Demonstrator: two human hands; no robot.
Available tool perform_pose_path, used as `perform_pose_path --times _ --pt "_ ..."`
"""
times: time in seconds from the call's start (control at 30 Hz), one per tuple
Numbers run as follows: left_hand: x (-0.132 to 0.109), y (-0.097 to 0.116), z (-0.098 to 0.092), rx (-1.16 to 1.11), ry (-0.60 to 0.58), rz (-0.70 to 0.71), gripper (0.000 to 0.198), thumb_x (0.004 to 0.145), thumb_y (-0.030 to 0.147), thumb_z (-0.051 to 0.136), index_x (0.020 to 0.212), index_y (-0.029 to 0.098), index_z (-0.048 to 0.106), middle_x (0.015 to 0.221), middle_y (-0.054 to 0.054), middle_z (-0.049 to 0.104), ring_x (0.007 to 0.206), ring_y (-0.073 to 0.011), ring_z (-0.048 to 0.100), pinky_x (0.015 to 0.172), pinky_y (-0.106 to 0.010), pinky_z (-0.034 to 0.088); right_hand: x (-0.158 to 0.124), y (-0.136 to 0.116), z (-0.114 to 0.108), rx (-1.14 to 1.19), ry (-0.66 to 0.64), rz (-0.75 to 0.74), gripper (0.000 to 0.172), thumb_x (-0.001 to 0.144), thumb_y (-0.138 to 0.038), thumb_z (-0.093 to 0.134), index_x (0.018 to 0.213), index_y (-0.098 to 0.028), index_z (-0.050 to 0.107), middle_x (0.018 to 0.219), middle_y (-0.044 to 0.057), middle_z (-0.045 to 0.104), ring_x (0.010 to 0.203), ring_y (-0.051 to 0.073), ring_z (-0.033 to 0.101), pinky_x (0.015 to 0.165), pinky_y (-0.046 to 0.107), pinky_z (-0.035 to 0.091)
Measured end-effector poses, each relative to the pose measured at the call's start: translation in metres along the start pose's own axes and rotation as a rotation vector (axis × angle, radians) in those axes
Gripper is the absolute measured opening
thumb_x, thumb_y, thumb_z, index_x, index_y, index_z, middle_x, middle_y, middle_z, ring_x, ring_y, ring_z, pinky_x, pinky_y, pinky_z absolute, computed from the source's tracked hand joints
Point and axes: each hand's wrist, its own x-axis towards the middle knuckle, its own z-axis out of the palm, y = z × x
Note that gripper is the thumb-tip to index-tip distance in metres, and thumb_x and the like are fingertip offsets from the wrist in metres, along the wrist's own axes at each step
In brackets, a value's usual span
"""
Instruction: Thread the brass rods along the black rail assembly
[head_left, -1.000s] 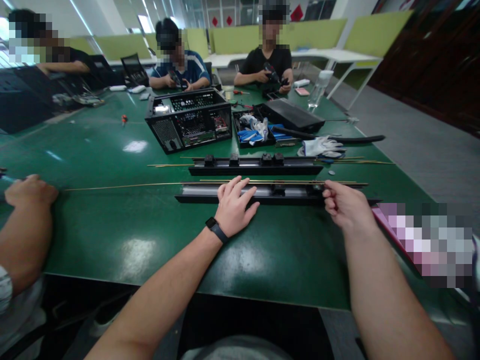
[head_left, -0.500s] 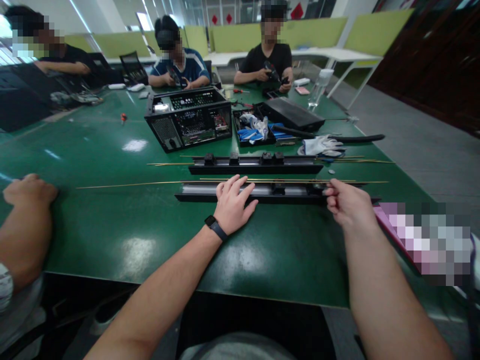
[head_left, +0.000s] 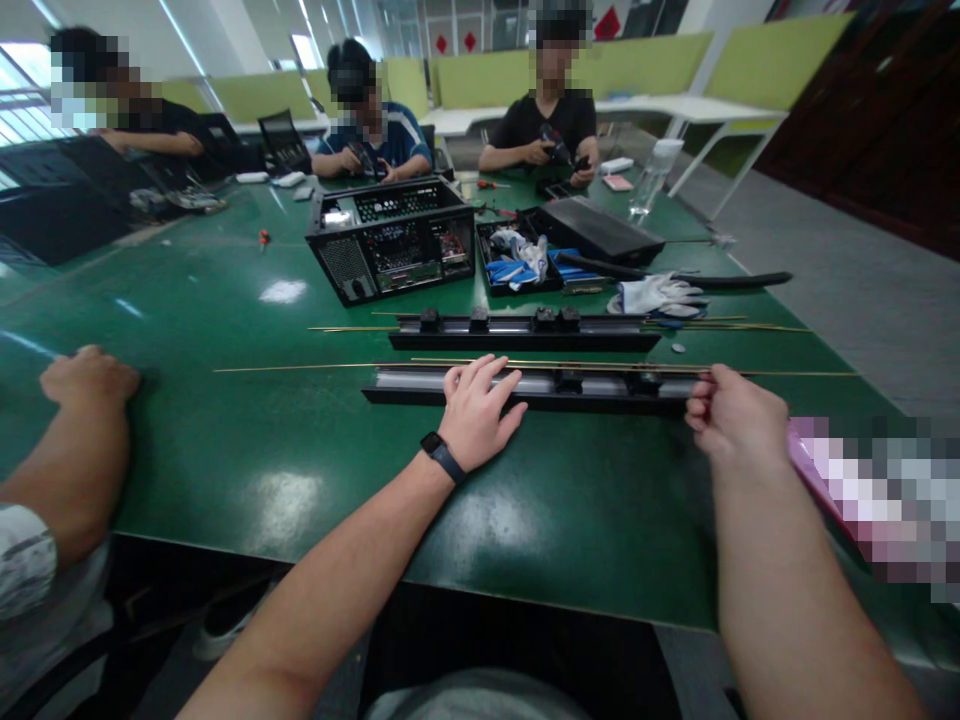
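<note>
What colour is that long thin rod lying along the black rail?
Golden, like brass: the rod shows best in the head view, against the green table.

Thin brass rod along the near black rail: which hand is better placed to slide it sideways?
Right, probably. The right hand has its fingers closed at the thin brass rod by the rail's end; the left hand lies flat on the near black rail, steadying it.
</note>
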Motion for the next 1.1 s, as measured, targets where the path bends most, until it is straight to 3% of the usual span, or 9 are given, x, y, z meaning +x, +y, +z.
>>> perform_pose_path --times 0.2,0.4,0.57,0.77,0.93,1.1 --pt "0.001 0.000 -0.001 -0.021 -0.021 -0.010 0.032 0.101 0.037 0.070 0.132 0.026 0.073 0.150 -0.013 0.067 0.144 -0.0342 0.057 0.115 -0.054 0.035 -0.008 0.004 0.003 -0.093 -0.169 -0.010 0.019 0.100 -0.021 0.067 0.083 -0.016 0.062 0.059 -0.001 0.059 0.032 0.006 0.040 0.028 0.016 0.020" --pt "0.001 0.000 -0.002 -0.022 -0.033 -0.011 0.033 0.102 0.037 0.070 0.132 0.026 0.072 0.151 -0.013 0.067 0.145 -0.0324 0.057 0.116 -0.052 0.035 -0.004 0.001 0.002 -0.046 0.015 -0.055 0.023 0.102 -0.013 0.058 0.079 -0.018 0.056 0.057 -0.004 0.055 0.033 0.005 0.040 0.030 0.016 0.025" --pt "0.001 0.000 -0.001 -0.022 -0.021 -0.003 0.032 0.102 0.036 0.070 0.131 0.025 0.072 0.150 -0.013 0.068 0.144 -0.0323 0.058 0.116 -0.053 0.034 -0.013 -0.002 0.005 -0.099 -0.138 0.014 0.020 0.103 -0.018 0.062 0.083 -0.015 0.061 0.059 -0.001 0.059 0.032 0.006 0.040 0.028 0.016 0.020" --pt "0.000 0.000 0.000 -0.031 -0.021 -0.001 0.033 0.101 0.037 0.070 0.132 0.025 0.072 0.151 -0.013 0.067 0.145 -0.0323 0.057 0.117 -0.053 0.034 -0.010 -0.001 0.005 -0.039 0.004 -0.022 0.023 0.103 -0.016 0.059 0.080 -0.018 0.057 0.056 -0.003 0.056 0.033 0.006 0.039 0.029 0.015 0.024" --pt "0.000 0.000 -0.001 -0.029 -0.022 -0.002 0.033 0.102 0.037 0.069 0.133 0.026 0.072 0.152 -0.014 0.066 0.146 -0.0328 0.057 0.117 -0.053 0.034 -0.011 0.001 0.005 -0.100 -0.141 0.009 0.020 0.101 -0.017 0.065 0.082 -0.017 0.059 0.060 -0.001 0.060 0.034 0.006 0.040 0.028 0.017 0.020" --pt "-0.001 -0.001 0.000 -0.036 -0.022 -0.006 0.034 0.102 0.037 0.069 0.133 0.026 0.072 0.153 -0.014 0.066 0.146 -0.0329 0.056 0.117 -0.053 0.034 -0.012 -0.001 0.006 -0.046 0.004 -0.028 0.024 0.103 -0.014 0.059 0.079 -0.018 0.056 0.058 -0.003 0.056 0.035 0.005 0.040 0.030 0.015 0.024"
